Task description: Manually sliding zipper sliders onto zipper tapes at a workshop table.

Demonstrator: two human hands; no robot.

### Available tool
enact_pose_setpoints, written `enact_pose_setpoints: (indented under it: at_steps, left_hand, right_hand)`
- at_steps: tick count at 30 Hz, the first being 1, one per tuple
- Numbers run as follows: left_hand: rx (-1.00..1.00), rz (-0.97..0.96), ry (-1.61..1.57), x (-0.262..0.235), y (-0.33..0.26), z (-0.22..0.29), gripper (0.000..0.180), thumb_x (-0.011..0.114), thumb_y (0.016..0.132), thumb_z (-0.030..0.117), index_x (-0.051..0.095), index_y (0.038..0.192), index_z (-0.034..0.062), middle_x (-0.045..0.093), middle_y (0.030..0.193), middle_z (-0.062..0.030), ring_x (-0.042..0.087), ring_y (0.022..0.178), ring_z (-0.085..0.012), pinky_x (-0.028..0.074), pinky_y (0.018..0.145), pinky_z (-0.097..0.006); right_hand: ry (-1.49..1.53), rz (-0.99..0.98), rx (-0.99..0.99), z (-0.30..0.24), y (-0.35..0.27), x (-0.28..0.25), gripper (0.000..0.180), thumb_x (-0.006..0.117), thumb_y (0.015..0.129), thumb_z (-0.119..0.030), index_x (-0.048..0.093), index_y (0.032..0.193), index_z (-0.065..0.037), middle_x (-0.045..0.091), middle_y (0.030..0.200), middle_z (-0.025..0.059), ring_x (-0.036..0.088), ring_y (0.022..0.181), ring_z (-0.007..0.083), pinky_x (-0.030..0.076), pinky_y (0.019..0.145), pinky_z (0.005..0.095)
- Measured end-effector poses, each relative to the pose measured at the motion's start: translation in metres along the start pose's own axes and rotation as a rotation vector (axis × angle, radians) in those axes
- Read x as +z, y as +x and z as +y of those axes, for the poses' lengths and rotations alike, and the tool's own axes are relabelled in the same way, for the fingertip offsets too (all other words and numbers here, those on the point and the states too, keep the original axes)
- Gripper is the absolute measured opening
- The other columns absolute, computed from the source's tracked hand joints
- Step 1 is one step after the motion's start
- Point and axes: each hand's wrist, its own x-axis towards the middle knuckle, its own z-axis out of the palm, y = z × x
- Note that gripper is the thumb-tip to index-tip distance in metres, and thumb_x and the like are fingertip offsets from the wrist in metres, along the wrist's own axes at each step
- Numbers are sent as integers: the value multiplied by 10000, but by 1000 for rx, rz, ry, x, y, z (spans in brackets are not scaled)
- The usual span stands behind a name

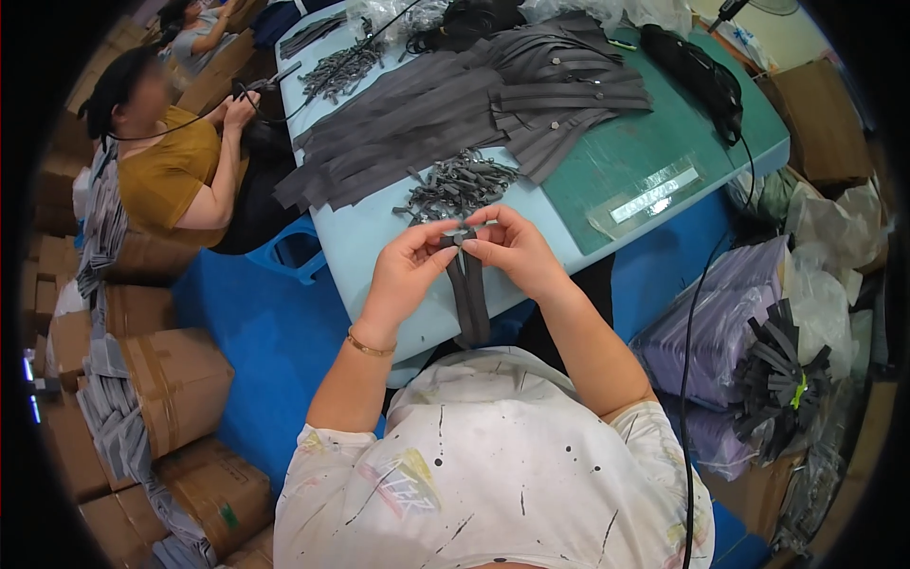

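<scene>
Nearest you, brown cartons [180, 379] stand stacked on the floor at your left, taped shut, with grey bundles wedged between them. At your right lie clear bags [720, 322] of purplish-grey goods and a tied bundle of dark strips [782, 375].

Your left hand [403, 270] and right hand [517, 251] meet just over the desk's near edge. Both pinch the top end of a grey strip [469, 294]: thumbs and forefingers pressed together on it, other fingers curled. The strip hangs straight down from your fingertips, long axis vertical, its lower end in front of the desk [379, 237] edge, above your lap.

Just beyond your hands, a small pile of grey pieces [455, 185] sits near that edge. Right of it, a green mat [645, 142] covers the desk's right corner, with a clear tape-like rectangle [654, 194] on it. Farther back, long grey strips [455, 104] fan across the middle. At the desk's left edge another person [175, 161] sits working.
</scene>
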Motion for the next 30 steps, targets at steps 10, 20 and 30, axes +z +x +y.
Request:
enact_pose_setpoints:
  at_steps: [10,20,30]
  left_hand:
    - [-238,177,-459,14,-13,-22,163,606,869,158,592,980,40,612,868,2,544,774,-58,421,687,-198]
    - [-172,237,-280,14,-12,-31,129,619,854,120,614,947,31,613,816,8,530,697,-48,423,626,-191]
    - [-194,250,-269,17,-12,-25,152,626,843,116,621,956,14,617,809,4,525,686,-42,407,583,-185]
  right_hand:
    - [-135,-41,-139,5,1,3,310,626,818,-16,588,1124,-38,564,840,-19,547,777,45,452,713,191]
    - [-210,-33,-53,7,3,1,233,620,827,-29,637,1060,-26,617,951,14,571,839,66,459,743,195]
    - [-214,-29,-112,9,0,-2,237,619,834,-45,641,1070,-37,605,937,32,594,837,83,475,738,206]
